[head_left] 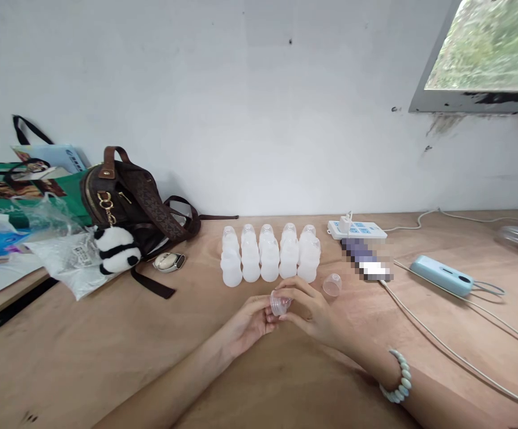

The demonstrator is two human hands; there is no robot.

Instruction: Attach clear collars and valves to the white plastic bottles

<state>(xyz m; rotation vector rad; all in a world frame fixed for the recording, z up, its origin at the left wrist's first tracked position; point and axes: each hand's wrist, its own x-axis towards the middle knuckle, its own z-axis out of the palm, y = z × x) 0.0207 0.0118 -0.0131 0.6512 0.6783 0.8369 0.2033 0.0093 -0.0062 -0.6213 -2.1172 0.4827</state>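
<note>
My left hand (pixel 250 325) and my right hand (pixel 313 313) meet over the wooden table (pixel 106 357), both pinching one small clear plastic cap (pixel 280 304) between their fingertips. Just beyond them stand several small white plastic bottles (pixel 270 255) in neat rows, each with a clear cap on top. Another loose clear cap (pixel 332 284) lies on the table to the right of the bottles, close to my right hand. A pale bead bracelet (pixel 399 375) circles my right wrist.
A brown handbag (pixel 127 196) with a panda plush (pixel 115 249) sits at the left, beside plastic bags and a green tote. A white power strip (pixel 357 228), a blue device (pixel 441 275) and cables lie to the right. A white wall stands behind.
</note>
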